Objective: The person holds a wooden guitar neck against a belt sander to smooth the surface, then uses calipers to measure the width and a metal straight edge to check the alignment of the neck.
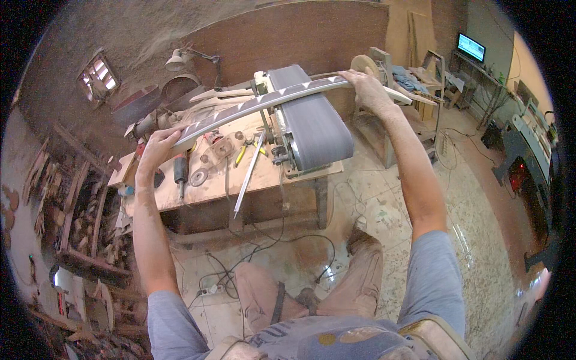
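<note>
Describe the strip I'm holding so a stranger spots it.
Find the workbench and its grey belt sander. Over it, the left hand and right hand hold a long strip. Its dark face bears white triangles, unlike the thin silvery bar beside the sander.

No wording legible from where I stand. Grey shirt [384, 337] on the worker: dark lettering [279, 332] across the front, foreshortened and folded, beside a yellowish round print [327, 339]; can't make out a full word. Lit monitor [471, 48], far right: bluish display, pale rows or blocks, too small to read from here.
</note>
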The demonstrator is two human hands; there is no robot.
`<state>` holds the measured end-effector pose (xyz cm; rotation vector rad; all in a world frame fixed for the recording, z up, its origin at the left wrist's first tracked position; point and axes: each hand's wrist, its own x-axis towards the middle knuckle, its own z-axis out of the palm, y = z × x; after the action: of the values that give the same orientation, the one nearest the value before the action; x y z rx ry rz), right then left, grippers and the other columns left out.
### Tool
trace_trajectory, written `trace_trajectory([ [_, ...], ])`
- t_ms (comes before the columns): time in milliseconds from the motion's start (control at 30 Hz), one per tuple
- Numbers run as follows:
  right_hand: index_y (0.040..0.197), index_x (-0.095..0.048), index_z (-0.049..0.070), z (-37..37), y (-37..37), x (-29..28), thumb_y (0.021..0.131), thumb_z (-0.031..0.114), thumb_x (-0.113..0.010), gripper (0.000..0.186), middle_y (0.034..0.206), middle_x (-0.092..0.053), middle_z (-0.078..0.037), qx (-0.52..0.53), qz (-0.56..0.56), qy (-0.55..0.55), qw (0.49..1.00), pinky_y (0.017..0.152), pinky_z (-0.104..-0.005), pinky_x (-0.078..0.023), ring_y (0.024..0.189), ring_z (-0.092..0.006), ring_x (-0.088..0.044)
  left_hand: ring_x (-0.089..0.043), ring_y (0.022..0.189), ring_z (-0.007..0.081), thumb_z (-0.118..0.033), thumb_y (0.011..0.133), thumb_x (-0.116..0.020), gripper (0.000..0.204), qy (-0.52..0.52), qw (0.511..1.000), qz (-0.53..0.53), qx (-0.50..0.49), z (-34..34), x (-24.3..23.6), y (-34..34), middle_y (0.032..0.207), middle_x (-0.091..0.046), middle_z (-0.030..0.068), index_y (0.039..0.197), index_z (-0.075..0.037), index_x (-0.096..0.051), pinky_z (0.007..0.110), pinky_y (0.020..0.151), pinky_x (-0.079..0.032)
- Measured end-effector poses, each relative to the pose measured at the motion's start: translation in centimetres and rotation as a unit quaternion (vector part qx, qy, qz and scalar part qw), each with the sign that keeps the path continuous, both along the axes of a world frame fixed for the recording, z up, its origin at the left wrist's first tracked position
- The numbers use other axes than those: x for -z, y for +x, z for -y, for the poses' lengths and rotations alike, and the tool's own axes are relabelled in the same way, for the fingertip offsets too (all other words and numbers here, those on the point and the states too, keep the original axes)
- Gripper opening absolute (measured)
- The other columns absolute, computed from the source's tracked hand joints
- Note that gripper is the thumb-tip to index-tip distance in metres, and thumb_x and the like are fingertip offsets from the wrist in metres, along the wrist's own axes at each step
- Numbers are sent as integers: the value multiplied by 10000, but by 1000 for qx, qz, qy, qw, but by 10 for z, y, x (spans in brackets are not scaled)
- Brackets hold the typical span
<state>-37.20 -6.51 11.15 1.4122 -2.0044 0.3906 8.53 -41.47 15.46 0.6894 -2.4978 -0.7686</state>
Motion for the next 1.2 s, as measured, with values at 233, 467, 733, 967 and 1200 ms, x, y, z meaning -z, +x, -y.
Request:
trace_trajectory([
  [233,1390,-568,132,-1,16,2,851,17,-620,553,1345,-634,-176,-24,24,11,999,1167,-555,-323,1300,-282,-576,-621,848,92,-194,1039,-516,348,90,995,15,-39,4,-6,14,1052,-718,19,1305,-35,-674,239,742,-501],
  [467,1399,-567,135,-60,-18,-6,812,-43,-577,613,1391,-608,-137,12,78,-2,997,1170,-522,-322,1332,-304,-534,-697,944,198,-344,987,-554,400,-128,991,13,36,-18,1,-62,1077,-750,169,1201,-52,-725,342,861,-523],
  [733,1360,-611,156,-127,-116,-4,805,98,-737,573,1366,-595,-203,156,63,-20,986,1056,-481,-459,1243,-391,-575,-702,1027,328,-439,977,-541,427,-110,994,-22,4,-121,3,-159,1065,-734,205,1178,-122,-744,412,941,-518],
  [967,1328,-636,172,-94,-97,-2,806,55,-712,540,1347,-613,-183,130,34,-19,991,1081,-493,-437,1227,-377,-593,-700,1003,346,-478,973,-544,461,-169,985,-41,-7,-90,9,-126,1049,-733,209,1146,-104,-752,430,915,-515],
  [1200,1340,-622,137,-19,-25,-2,820,-61,-539,562,1363,-610,-196,67,69,-37,995,1166,-553,-334,1331,-355,-526,-678,881,192,-349,994,-558,411,-71,997,-25,-12,-30,6,-41,1007,-741,118,1223,-43,-711,315,797,-516],
])
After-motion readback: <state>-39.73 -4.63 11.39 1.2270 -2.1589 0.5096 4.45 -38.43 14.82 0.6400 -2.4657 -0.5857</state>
